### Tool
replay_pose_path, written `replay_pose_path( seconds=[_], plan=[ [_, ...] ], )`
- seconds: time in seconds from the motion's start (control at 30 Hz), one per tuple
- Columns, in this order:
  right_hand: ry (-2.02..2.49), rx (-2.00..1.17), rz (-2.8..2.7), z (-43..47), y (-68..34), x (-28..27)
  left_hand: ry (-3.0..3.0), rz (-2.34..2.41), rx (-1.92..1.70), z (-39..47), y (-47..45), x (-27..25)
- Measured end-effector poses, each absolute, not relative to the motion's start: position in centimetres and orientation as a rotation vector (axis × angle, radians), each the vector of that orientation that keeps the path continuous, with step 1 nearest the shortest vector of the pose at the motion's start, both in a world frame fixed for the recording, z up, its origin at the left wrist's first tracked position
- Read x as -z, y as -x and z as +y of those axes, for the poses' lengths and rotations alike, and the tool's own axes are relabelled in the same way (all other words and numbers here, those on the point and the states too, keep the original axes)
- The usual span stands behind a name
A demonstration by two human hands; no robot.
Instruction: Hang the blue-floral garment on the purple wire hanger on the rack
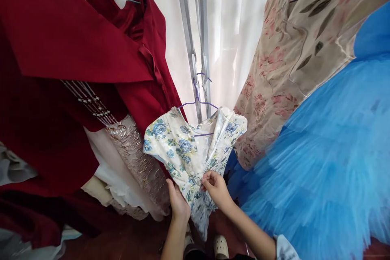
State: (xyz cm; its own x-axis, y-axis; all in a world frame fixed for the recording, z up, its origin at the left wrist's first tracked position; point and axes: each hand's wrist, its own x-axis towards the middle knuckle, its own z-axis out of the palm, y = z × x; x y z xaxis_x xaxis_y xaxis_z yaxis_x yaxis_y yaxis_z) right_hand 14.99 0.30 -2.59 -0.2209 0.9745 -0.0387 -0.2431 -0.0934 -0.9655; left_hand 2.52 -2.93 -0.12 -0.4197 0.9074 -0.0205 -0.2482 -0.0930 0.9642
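A white dress with blue and green flowers (184,146) hangs from a thin purple hanger (197,100) in front of me. Its front or back opening is parted at the neckline, and a long edge runs down from the shoulder to the waist. At the waist, the left side of the dress is held by my left hand (179,203), thumb up and fingers mostly hidden behind the cloth. My right hand (215,189) pinches the fabric at the lower end of that opening; whether a zip pull is between the fingertips I cannot tell.
A dark red garment (91,48) hangs at the left, above a beaded lace dress (134,158). On the right are a beige floral dress (268,81) and a blue tulle skirt (319,150). Metal poles (185,16) stand before a white curtain (237,20).
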Motion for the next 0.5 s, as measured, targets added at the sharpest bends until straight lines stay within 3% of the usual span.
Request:
replay_pose_path(
  seconds=[0.1, 0.33, 0.5],
  plan=[
    [0.972, -1.487, -1.209, 0.5, -14.9, 2.7, -0.555, 1.241, -1.657, -4.1, -2.4, 0.2],
    [1.061, -1.318, -1.501, 0.0, -15.0, 2.4, -0.629, 1.303, -1.583, -3.9, -1.8, -0.6],
    [1.124, -1.420, -1.477, -0.4, -15.7, 2.9, -1.077, 1.744, -1.835, -3.1, -0.4, 1.8]
  ],
)
